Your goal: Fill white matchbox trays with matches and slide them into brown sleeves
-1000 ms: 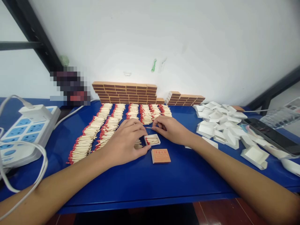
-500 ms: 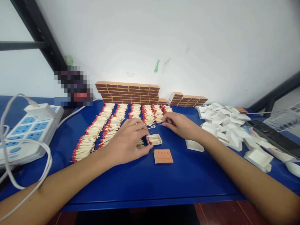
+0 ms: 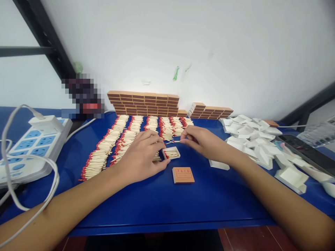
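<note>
My left hand [image 3: 142, 155] rests curled on the blue table [image 3: 162, 198], its fingertips against the left side of a small white matchbox tray [image 3: 171, 153] that holds several matches. My right hand [image 3: 202, 141] hovers just beyond the tray and pinches a match [image 3: 175, 141] by its end. Rows of red-tipped matches [image 3: 119, 141] lie behind and to the left of my hands. An orange matchbox sleeve [image 3: 183, 175] lies flat in front of the tray.
Stacked orange matchboxes [image 3: 143, 103] line the wall. A heap of empty white trays [image 3: 255, 139] lies at the right, one tray [image 3: 219, 164] near my right wrist. A phone [image 3: 307, 153] lies far right. A white power strip [image 3: 28, 148] with cables sits at the left.
My right hand went back to the match rows, picked up a match and now carries it toward the tray. My left hand has stayed beside the tray.
</note>
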`<act>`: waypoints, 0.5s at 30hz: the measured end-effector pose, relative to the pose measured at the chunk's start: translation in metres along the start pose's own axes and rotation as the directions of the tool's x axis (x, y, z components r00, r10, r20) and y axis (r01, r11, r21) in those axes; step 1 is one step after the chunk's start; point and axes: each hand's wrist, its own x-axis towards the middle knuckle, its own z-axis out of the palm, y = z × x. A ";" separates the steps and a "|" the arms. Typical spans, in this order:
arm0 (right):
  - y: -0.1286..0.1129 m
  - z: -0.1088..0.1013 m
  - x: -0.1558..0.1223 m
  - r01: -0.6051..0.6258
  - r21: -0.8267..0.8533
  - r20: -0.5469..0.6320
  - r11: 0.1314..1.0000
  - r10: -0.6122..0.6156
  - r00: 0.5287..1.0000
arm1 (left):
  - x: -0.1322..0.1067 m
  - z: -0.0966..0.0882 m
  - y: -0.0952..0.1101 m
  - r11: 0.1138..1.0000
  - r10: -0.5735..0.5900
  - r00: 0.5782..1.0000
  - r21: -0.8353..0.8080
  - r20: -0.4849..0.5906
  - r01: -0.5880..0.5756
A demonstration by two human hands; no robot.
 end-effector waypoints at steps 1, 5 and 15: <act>-0.009 0.000 -0.002 0.022 0.013 0.009 1.000 -0.022 1.000 | 0.000 0.000 0.000 1.000 -0.001 1.000 0.002 -0.004 0.001; -0.033 0.006 -0.008 0.074 0.067 0.073 0.995 -0.079 0.994 | 0.000 0.000 0.001 1.000 0.000 1.000 -0.011 -0.005 0.000; -0.001 0.033 0.016 0.008 0.083 -0.084 0.997 -0.001 0.996 | 0.000 0.000 0.003 1.000 0.013 1.000 -0.024 0.028 -0.012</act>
